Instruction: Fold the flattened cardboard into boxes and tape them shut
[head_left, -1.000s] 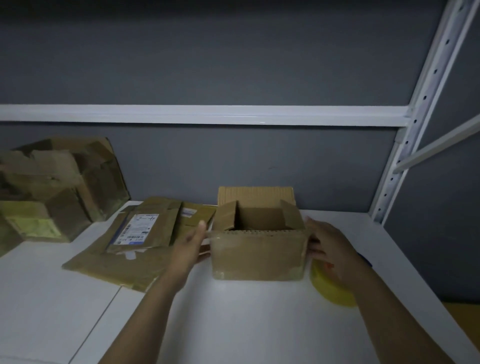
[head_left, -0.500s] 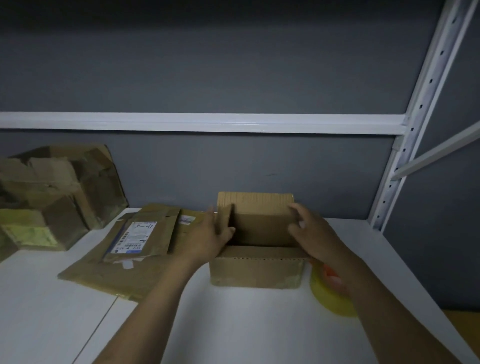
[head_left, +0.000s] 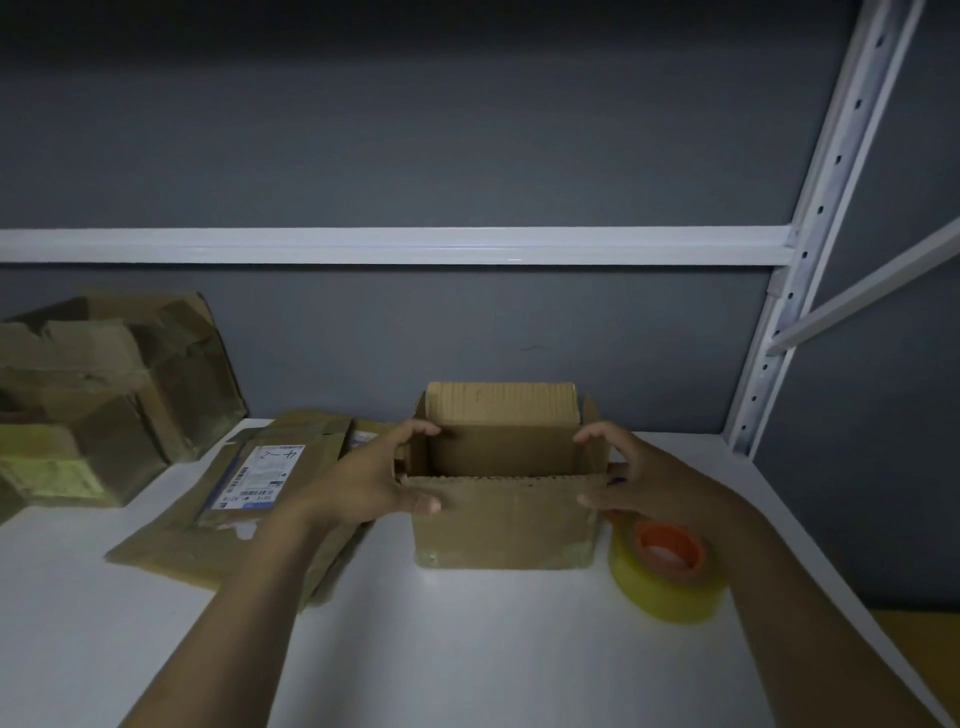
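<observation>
Box (head_left: 501, 525) was gripped between curled fingers of L hand (head_left: 371, 480) & R hand (head_left: 641, 480), tape roll (head_left: 667, 582) near R thumb

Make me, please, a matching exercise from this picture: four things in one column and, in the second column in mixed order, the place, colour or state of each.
Things
1. open box
2. tape roll
3. flattened cardboard
4. folded boxes

Descriptions
A. yellow, with an orange core
B. lying flat, with a white label on top
C. gripped at its ends by the left hand and the right hand
D. piled at the far left, against the wall

Pairs: 1-C, 2-A, 3-B, 4-D
</observation>
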